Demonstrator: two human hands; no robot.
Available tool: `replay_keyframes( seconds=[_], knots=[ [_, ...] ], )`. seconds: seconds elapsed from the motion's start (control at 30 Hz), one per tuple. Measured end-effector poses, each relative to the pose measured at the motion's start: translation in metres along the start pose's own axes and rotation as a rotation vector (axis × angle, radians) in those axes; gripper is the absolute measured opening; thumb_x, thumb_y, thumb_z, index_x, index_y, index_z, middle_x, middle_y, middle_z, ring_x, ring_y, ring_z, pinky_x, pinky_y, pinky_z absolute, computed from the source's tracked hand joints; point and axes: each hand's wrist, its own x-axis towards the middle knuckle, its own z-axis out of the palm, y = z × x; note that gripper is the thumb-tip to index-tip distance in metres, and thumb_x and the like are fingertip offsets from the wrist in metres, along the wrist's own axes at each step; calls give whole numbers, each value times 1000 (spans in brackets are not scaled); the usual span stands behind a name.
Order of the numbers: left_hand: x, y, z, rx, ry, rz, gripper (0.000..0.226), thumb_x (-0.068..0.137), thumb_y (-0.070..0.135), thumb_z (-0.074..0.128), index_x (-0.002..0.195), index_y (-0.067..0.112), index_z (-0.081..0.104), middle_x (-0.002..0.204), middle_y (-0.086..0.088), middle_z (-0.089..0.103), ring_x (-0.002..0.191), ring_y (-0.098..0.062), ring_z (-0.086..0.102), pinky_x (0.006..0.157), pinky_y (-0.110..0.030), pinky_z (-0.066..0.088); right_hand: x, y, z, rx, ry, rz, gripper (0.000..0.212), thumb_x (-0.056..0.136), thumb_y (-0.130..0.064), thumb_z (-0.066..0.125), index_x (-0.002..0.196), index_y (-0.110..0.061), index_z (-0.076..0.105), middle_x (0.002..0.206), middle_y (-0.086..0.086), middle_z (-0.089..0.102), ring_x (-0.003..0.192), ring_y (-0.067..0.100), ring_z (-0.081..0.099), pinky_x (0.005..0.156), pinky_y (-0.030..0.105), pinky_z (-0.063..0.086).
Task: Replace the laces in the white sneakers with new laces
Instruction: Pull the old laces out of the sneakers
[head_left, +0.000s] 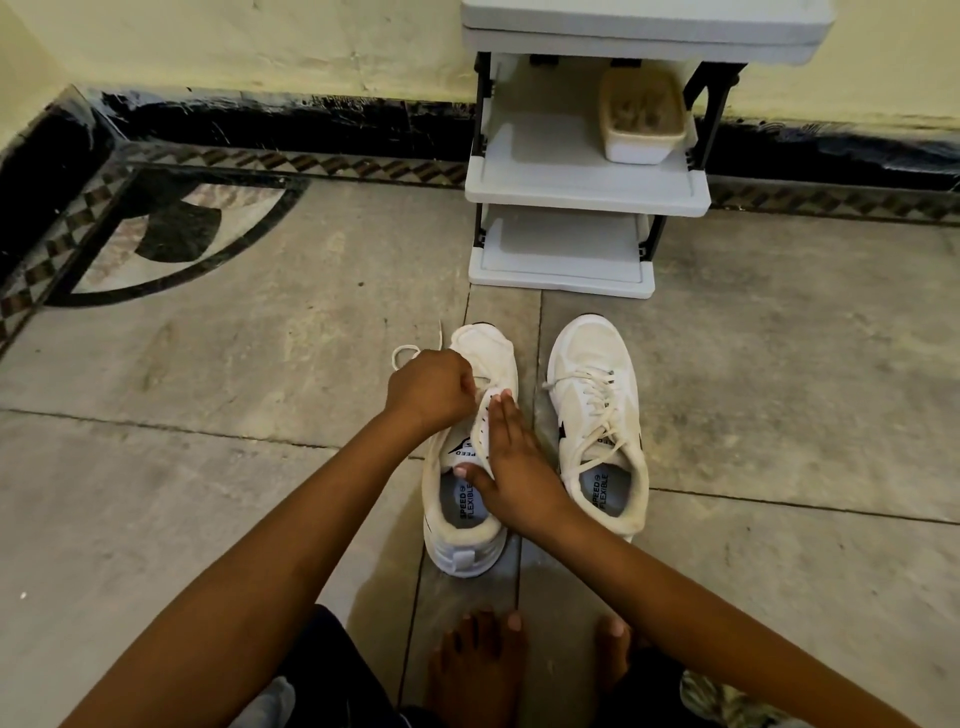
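Stone floor (779, 389), patterned border along the wall. Grey shelf rack (587, 182) stands against the wall, a tub (641, 124) on its middle shelf; its contents are too blurred to name.

Two white sneakers sit side by side in front of bare feet, toes toward the rack. Right sneaker (597, 415) is fully laced and untouched. Left sneaker (457, 551) is being worked, eyelets mostly bare.

Right hand (511, 457) lies flat along the eyelet row, fingers straight, thumb at the tongue; likely pinning the shoe against the pull. Left hand (428, 387) is a closed fist over the forefoot, a lace (402, 356) looping out behind it; the grip itself is hidden. No new laces in sight.
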Motion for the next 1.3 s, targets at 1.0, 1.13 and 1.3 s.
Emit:
replay_keyframes(
  seconds=[1.0,1.13,1.3],
  knots=[
    [-1,-7,-4,-62,-63,-24,16,77,24,68,93,22,72,100,2,67,99,-20,59,73,-29,46,0,0,-1,-46,-3,7,85,95,-43,43,147,-4,-11,156,12,-15,146,22,-9,116,28,-4],
    [4,1,-3,145,-52,16,17,83,23,61,94,16,72,98,-5,68,91,-24,62,69,-27,43,0,0,-2,-44,-5,9,85,95,-42,44,147,-4,-11,156,12,-15,146,22,-10,116,27,-5],
    [1,5,-32,-646,-132,-5,13,79,12,72,67,12,67,64,6,65,59,-4,57,58,-17,44,-1,0,-3,-46,-13,2,83,96,-42,43,147,-5,-11,157,12,-15,146,22,-9,116,27,-4]
  ],
)
